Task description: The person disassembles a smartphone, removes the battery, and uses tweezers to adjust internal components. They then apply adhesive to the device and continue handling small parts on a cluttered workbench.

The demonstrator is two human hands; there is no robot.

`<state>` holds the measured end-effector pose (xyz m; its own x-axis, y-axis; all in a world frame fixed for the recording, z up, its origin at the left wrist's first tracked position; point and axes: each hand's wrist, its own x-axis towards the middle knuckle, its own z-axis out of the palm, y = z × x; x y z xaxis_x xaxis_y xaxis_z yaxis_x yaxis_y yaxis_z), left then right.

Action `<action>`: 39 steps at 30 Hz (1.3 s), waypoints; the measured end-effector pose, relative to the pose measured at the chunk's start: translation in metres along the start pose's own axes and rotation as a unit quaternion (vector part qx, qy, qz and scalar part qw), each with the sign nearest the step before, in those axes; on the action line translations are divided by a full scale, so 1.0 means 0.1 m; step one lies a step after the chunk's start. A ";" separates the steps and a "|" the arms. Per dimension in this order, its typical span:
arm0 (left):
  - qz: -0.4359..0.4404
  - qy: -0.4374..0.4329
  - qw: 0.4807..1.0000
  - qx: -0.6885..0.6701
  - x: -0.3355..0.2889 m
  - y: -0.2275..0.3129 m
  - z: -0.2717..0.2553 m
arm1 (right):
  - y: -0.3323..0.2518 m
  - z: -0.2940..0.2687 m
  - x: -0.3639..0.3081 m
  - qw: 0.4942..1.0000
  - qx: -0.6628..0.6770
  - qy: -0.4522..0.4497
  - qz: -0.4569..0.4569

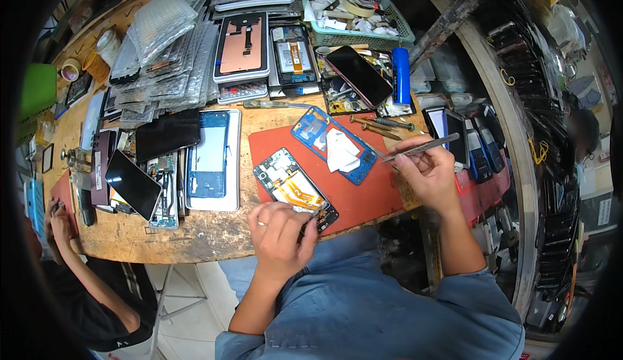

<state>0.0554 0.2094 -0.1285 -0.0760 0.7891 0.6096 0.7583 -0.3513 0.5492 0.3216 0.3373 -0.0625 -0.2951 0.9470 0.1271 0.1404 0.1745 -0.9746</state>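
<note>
An opened phone (272, 168) lies tilted on the red mat (366, 204), its board, white battery and orange flex cables bare. My left hand (280, 235) is closed at its lower end, fingers curled over the edge; the fingertips are partly hidden. In my right hand (427, 170) a pair of grey metal tweezers (439, 143) is pinched, tips pointing left. Those tips hover by the right edge of a blue phone frame (305, 128). A crumpled white tissue (342, 151) rests on that frame.
Screwdrivers (379, 126) lie beyond the mat, near a blue cylinder (402, 74). Stacked phone parts and bubble-wrap sleeves (165, 29) fill the back, beside a green basket (324, 34). Phones and a second blue frame (207, 185) sit left. Another person's hand (60, 225) is at far left.
</note>
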 end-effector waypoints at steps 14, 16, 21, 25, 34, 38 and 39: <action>0.003 0.022 1.000 -0.002 0.02 0.04 0.03 | 0.33 0.61 -0.08 0.943 -0.201 -0.043 -0.261; 0.002 0.018 1.000 0.005 0.00 0.04 0.03 | 0.36 0.62 -0.08 0.942 -0.200 -0.047 -0.265; 0.011 0.010 1.000 0.013 0.02 0.04 0.04 | 0.43 0.62 -0.06 0.939 -0.198 -0.040 -0.278; 0.014 0.008 1.000 0.018 0.03 0.02 0.04 | 0.45 0.66 -0.04 0.976 -0.086 -0.006 -0.198; 0.006 0.058 0.997 -0.042 -0.03 -0.01 0.04 | -0.30 1.08 0.51 0.985 0.147 -0.027 -0.090; 0.003 0.094 0.995 -0.042 -0.10 -0.03 0.10 | -0.89 1.81 0.89 0.969 0.165 -0.140 -0.116; -0.001 0.110 0.993 -0.049 -0.11 -0.04 0.12 | -1.02 2.09 1.01 0.966 0.145 -0.162 -0.143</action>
<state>0.0607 0.2078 -0.1442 -0.2250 0.6642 0.7129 0.6926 -0.4056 0.5965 0.0798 0.3583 0.0115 -0.5695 0.7288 0.3800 -0.2475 0.2888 -0.9248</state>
